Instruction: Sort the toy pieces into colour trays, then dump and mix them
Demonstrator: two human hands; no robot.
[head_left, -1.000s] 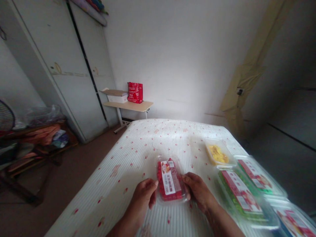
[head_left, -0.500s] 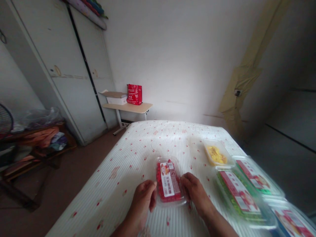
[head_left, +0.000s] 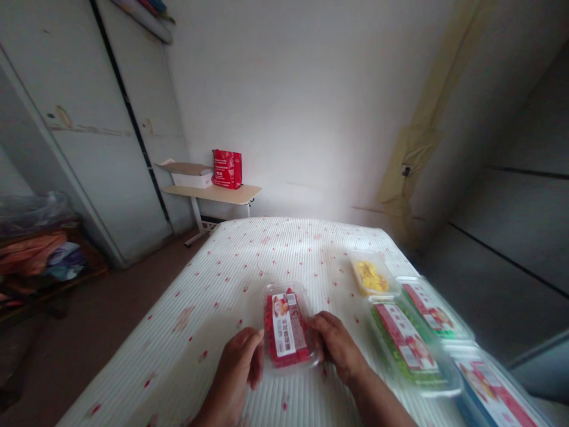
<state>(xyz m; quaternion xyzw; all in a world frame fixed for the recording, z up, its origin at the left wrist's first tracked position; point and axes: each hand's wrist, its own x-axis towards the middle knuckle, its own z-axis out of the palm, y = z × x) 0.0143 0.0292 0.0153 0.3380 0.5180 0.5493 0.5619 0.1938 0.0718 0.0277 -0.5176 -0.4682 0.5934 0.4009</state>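
A clear plastic food container (head_left: 288,330) of red pieces, with a white and red label on its lid, is in front of me over the patterned bed cover. My left hand (head_left: 242,359) grips its left edge, thumb on top and fingers curled below. At the right edge my right hand (head_left: 335,341) pinches the rim, its fingertips partly hidden. The lid looks closed. To the right of my right hand lies a labelled container of green pieces (head_left: 406,344).
Right of the hands stand a tub of yellow pieces (head_left: 372,276), another green-filled container (head_left: 438,308) and a blue-filled one (head_left: 493,385). Beyond the bed, a small table (head_left: 235,194) bears a red bag (head_left: 227,169) and a white box (head_left: 192,178). A wardrobe (head_left: 106,178) stands left.
The view has turned slightly to the right, so everything sits further left in the picture. Both hands keep the same hold on the red-filled container.
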